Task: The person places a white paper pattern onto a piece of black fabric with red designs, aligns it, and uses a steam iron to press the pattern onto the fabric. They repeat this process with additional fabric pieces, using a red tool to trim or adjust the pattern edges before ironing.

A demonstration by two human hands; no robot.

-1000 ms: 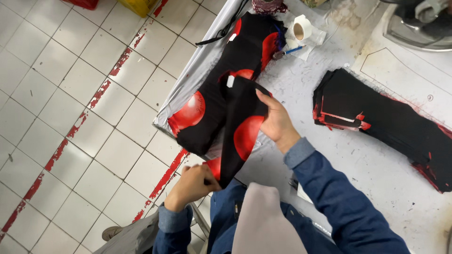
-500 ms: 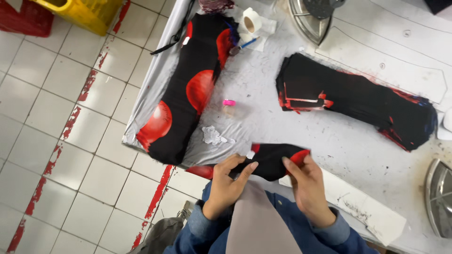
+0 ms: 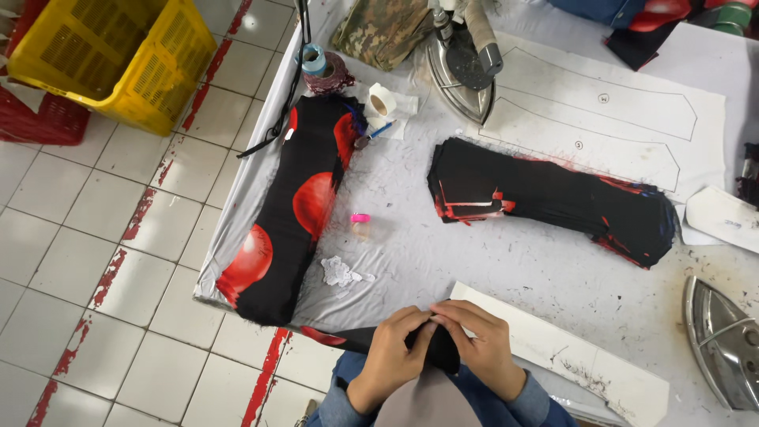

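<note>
Fingers of the left hand [image 3: 393, 353] and right hand [image 3: 480, 345] pinch a folded black fabric piece [image 3: 433, 348] (red at one edge) at the near edge of the worktable [image 3: 506, 261], beside a white paper strip [image 3: 569, 356].

Black fabric strip [image 3: 292, 213] with red circles, yellow crate [image 3: 118, 63], grey table cover [image 3: 411, 229], white-tiled floor [image 3: 95, 237].

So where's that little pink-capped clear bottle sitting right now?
In the head view, the small pink-capped clear bottle stands on the grey table cover, just right of the long black cloth with red circles, above the white lace scrap.
</note>
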